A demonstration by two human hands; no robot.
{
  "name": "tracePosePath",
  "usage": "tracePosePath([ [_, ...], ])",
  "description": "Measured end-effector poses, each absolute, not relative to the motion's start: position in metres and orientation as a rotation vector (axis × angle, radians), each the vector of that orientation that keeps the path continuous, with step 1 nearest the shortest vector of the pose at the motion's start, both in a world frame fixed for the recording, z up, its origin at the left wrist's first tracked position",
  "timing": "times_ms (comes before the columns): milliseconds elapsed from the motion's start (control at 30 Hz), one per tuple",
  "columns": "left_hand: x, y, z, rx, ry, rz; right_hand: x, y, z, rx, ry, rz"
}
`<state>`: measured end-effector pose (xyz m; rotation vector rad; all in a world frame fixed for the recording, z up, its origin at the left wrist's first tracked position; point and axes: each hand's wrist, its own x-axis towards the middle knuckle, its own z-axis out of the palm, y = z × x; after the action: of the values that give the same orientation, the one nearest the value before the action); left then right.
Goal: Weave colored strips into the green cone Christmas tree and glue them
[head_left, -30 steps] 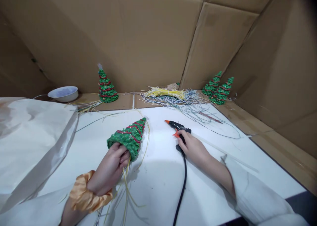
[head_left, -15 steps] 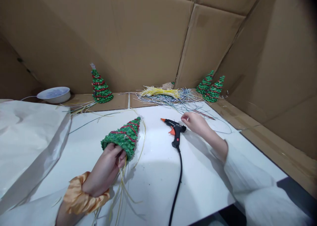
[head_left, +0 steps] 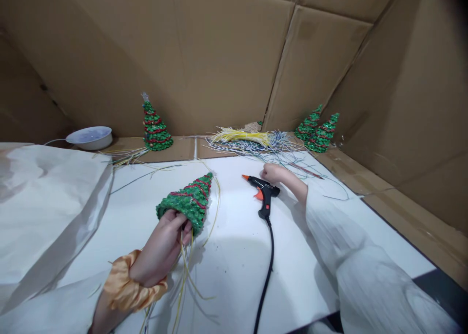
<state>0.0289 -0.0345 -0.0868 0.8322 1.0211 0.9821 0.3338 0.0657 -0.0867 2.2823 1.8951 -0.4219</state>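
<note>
My left hand (head_left: 166,244) holds a small green Christmas tree (head_left: 188,201) with red garland by its base, fingers tucked inside the hollow underside. The tree lies tilted, its tip toward the upper right. Yellow and white wires (head_left: 183,275) trail down from beneath it. My right hand (head_left: 273,173) is closed, just behind a black glue gun (head_left: 264,190) with an orange nozzle and trigger that lies on the white board. Whatever its curled fingers may pinch is hidden.
A bundle of wires (head_left: 241,138) lies along the back. One tree (head_left: 157,131) stands at back left near a white bowl (head_left: 91,140), two trees (head_left: 323,134) at back right. The gun's cord (head_left: 268,270) runs to the front edge. White sheeting (head_left: 44,202) covers the left; cardboard walls enclose the board.
My right hand has moved left, in behind the glue gun, and its fingers have curled in more. My left hand keeps its hold on the tree. The whole view has shifted slightly.
</note>
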Motion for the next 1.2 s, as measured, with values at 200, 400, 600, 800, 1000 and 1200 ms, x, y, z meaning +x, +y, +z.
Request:
tracePosePath([
  [200,0.028,-0.035,-0.088,0.792,1.033,0.991,0.306,0.049,-0.070,2.327,2.208,-0.181],
  [400,0.028,-0.034,-0.090,0.819,1.046,0.979,0.259,0.025,-0.092,2.059,2.571,-0.184],
  [600,0.027,-0.033,-0.090,0.830,1.068,0.966,0.256,0.034,-0.107,1.988,2.592,-0.138],
  [800,0.026,-0.034,-0.090,0.826,1.087,0.959,0.247,0.034,-0.106,1.996,2.496,0.012],
  [1000,0.028,-0.033,-0.089,0.802,1.107,0.959,0.242,0.040,-0.113,1.940,2.461,0.072],
  [1200,0.028,-0.033,-0.088,0.783,1.127,0.964,0.243,0.040,-0.116,1.895,2.451,0.085],
])
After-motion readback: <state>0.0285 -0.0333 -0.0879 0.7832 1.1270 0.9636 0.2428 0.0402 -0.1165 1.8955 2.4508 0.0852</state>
